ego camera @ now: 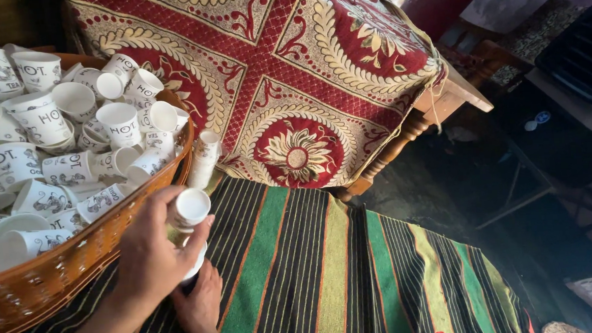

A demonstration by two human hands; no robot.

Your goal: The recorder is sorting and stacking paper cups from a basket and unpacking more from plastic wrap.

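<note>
My left hand [151,256] reaches in from the lower left and grips a white paper cup [191,207], its open mouth facing up, just outside the rim of a woven wicker basket [58,273]. Directly below it, my right hand [198,305] holds another white cup [197,263], mostly hidden under the left hand; the two cups seem to touch or nest. The basket is heaped with several white printed paper cups [72,144] lying at all angles. A short stack of nested cups [205,159] leans against the basket's right side.
Beneath the hands lies a green, black and orange striped cloth [315,267]. Behind it a red and cream floral cloth [291,72] covers a wooden table [454,97]. Dark floor and furniture legs fill the right side.
</note>
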